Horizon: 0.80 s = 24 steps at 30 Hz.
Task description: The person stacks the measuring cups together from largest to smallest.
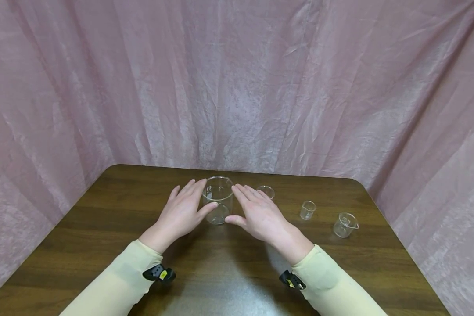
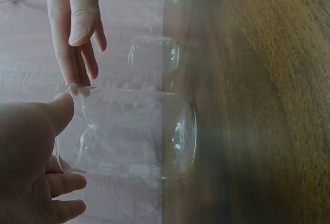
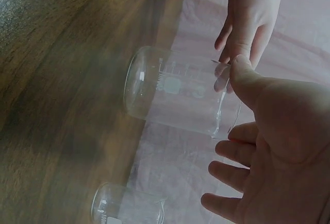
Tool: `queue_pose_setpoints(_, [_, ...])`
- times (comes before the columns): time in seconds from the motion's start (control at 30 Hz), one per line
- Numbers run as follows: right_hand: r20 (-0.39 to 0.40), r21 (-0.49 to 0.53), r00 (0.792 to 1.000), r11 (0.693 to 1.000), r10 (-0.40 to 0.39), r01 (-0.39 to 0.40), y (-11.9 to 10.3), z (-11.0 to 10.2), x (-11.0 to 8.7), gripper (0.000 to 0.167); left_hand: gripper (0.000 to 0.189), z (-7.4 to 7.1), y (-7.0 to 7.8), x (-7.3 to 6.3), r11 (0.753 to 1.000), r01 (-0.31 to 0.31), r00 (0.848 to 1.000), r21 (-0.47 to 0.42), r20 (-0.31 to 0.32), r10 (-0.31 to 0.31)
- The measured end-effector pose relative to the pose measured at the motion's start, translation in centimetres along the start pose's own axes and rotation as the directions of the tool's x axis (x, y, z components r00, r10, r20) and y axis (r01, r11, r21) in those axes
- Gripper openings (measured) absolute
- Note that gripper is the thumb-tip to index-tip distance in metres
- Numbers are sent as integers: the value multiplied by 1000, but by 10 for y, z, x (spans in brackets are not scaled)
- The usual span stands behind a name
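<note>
A large clear glass beaker (image 1: 218,208) with white printed markings stands upright on the wooden table. On its left side is my left hand (image 1: 181,216), fingers extended forward and thumb held apart, with the fingertips right at the rim. My right hand (image 1: 262,217) mirrors it on the other side, its fingers straight and its thumb pointing inward. Both wrist views show thumb and fingers spread about the beaker's mouth, not curled round the glass. In the right wrist view, the scale on the beaker (image 3: 180,92) faces that camera.
Behind my right hand, a second beaker (image 1: 266,190) is partly hidden. Farther right stand a small beaker (image 1: 307,211) and a wider, spouted beaker (image 1: 344,227). The brown table (image 1: 102,228) ends at a pink curtain (image 1: 237,87) behind it.
</note>
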State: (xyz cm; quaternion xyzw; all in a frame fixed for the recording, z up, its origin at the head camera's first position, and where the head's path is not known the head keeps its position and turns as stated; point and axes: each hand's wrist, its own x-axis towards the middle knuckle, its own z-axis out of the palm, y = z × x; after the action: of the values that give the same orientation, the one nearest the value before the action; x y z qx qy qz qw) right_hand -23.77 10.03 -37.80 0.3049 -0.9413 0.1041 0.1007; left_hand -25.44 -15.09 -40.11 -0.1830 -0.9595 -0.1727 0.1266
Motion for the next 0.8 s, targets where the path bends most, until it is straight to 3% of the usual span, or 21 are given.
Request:
queue_pose_setpoints(0.43, [-11,30,999,999,-44,44,0,-3,-5,83,82,-2,2,-1,1000,8,1000,-22,24,-8])
queue_pose_setpoints(0.8, [5,51,1000,998,-30,30,-1,-4,-15,85,82,-1,5,-7,1000,-7,1000,-19,20,7])
